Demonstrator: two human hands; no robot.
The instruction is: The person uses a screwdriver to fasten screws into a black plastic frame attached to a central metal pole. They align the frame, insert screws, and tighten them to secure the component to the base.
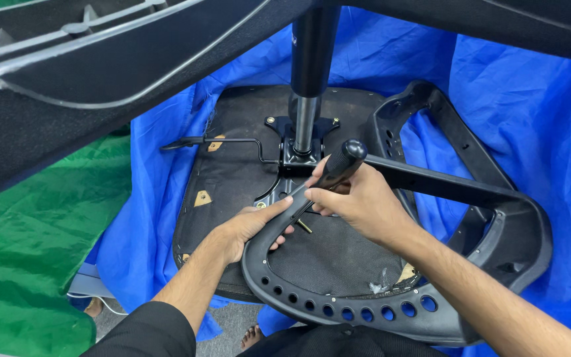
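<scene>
An office chair lies upside down, its black seat underside (232, 178) facing up on a blue sheet. My right hand (358, 201) grips a black-handled screwdriver (338, 168), its tip angled down toward a screw (304, 226) by the seat. My left hand (252, 228) holds the near black plastic armrest (338, 307) where its curved end meets the seat. The gas cylinder (310, 79) rises from the metal mounting plate (299, 155) in the middle of the seat.
A second armrest loop (431, 125) stands at the right, joined to the near one. A thin lever (213, 141) sticks out left from the plate. Chair base legs (87, 59) loom overhead. Blue sheet (530, 119) right, green sheet (28, 244) left. A bare foot (252, 336) shows below.
</scene>
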